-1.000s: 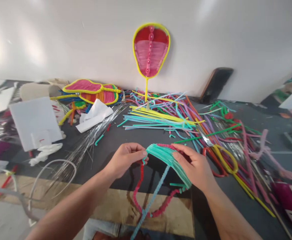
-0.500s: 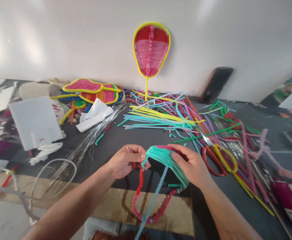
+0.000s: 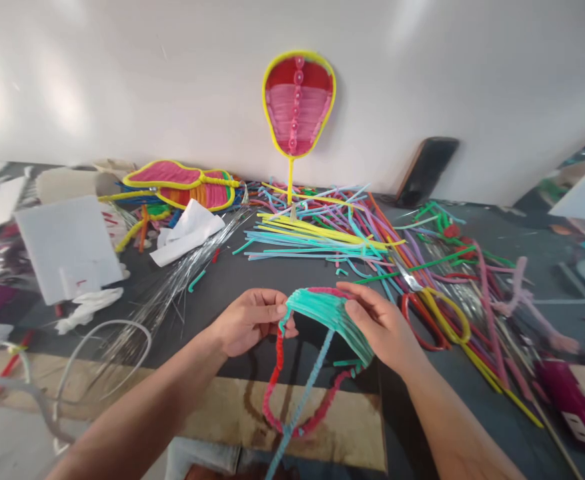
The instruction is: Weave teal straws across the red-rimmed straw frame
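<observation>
Between my hands is a fan-shaped pipe-cleaner frame (image 3: 325, 313), held above the table. Turquoise strands run side by side across its far part, and a red and pink twisted loop closes the near part. A light blue twisted stem (image 3: 307, 390) crosses its middle toward me. My left hand (image 3: 255, 323) pinches the frame's left corner, where a turquoise end wraps the red edge. With thumb on top and fingers behind, my right hand (image 3: 379, 327) grips the turquoise band on the right; those fingertips are partly hidden.
A finished pink fan with yellow rim (image 3: 299, 103) stands against the wall. Loose pipe cleaners (image 3: 317, 243) lie behind my hands, scissors (image 3: 425, 313) at right beside them. Thin wires (image 3: 167, 300) and white paper (image 3: 67, 247) lie left. A phone (image 3: 427, 172) leans at the back.
The whole view has shifted slightly. Both hands keep their hold on the pipe-cleaner frame, with hardly any other visible movement.
</observation>
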Available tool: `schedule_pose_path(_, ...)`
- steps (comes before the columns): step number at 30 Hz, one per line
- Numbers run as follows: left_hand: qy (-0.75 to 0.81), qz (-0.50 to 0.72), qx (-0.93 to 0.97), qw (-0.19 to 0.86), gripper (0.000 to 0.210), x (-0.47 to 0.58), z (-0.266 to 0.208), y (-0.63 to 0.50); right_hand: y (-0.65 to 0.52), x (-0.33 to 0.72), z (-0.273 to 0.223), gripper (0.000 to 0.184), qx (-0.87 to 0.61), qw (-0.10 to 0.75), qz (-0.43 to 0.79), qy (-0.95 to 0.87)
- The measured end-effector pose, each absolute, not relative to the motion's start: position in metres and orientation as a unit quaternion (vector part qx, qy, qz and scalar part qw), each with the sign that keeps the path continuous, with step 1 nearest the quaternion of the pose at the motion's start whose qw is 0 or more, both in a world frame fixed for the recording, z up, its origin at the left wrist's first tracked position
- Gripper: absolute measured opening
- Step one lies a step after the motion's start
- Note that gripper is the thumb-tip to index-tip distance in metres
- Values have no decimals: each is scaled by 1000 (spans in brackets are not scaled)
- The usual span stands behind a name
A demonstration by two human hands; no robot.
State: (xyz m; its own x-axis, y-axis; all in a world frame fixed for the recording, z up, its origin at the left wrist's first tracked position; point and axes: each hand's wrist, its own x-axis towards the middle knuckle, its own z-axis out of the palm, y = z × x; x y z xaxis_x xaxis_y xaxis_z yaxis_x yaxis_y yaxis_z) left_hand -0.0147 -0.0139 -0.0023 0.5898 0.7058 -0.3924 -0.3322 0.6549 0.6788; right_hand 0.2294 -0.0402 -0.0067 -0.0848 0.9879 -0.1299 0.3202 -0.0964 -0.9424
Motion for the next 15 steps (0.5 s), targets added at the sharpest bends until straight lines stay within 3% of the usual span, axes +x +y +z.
schedule_pose_path(8, 343, 415, 249, 805, 15, -28, 6, -1, -37, 230, -14, 47, -454, 429, 693, -359)
schedule_pose_path(15, 380, 444, 244, 774, 10, -25, 12, 2, -36, 228, -8, 34, -449, 433, 690, -368)
